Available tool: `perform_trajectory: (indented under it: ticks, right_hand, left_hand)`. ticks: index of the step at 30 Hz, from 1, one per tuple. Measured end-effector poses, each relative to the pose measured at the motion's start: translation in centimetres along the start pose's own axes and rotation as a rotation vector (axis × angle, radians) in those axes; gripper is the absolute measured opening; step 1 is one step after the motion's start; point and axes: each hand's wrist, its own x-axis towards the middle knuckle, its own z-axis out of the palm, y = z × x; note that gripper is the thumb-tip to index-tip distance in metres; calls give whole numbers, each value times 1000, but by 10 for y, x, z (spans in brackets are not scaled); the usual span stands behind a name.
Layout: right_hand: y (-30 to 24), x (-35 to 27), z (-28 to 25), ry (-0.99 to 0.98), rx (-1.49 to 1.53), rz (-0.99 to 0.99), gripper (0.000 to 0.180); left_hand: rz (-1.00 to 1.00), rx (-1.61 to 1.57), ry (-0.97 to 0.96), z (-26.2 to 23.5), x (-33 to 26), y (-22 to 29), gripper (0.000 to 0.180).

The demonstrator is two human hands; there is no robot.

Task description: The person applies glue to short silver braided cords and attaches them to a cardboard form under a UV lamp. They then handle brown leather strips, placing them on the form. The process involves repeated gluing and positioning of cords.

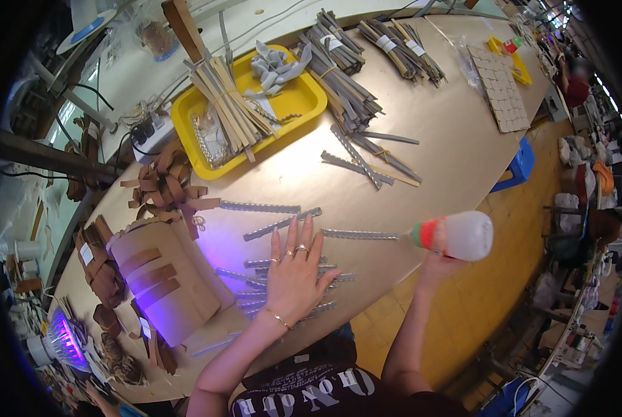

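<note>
Meanwhile, spread fingers are pressing studded strips flat.
Left hand (293, 278) is lying open, fingers (304, 240) splayed, on grey studded strips (255, 295) on the surface (450, 153); right hand (436, 264), just right of the strips, is gripping a glue bottle (457, 235) pointing at another strip (359, 235). Beyond the strips, a yellow tray (304, 97) is holding bundles.

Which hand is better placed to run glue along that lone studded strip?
Probably the right hand: it holds the squeeze bottle, nozzle at the strip. The left hand lies flat on other strips.
</note>
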Motion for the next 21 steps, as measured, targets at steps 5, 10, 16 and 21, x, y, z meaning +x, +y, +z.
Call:
perform_trajectory:
  ticks: [5, 10, 16, 21]
  right_hand:
    - [18, 42, -23, 323, 663, 402, 42]
    - [9, 55, -30, 173, 1024, 704, 41]
    - [-1, 40, -7, 47, 1023, 793, 41]
    - [-2, 32, 12, 45, 977, 778, 43]
  left_hand:
    - [107, -144, 206, -21, 26, -13, 37]
    - [177, -98, 450, -11, 115, -23, 20]
    - [238, 19, 362, -7, 151, -36, 9]
    - [250, -133, 206, -15, 127, -41, 8]
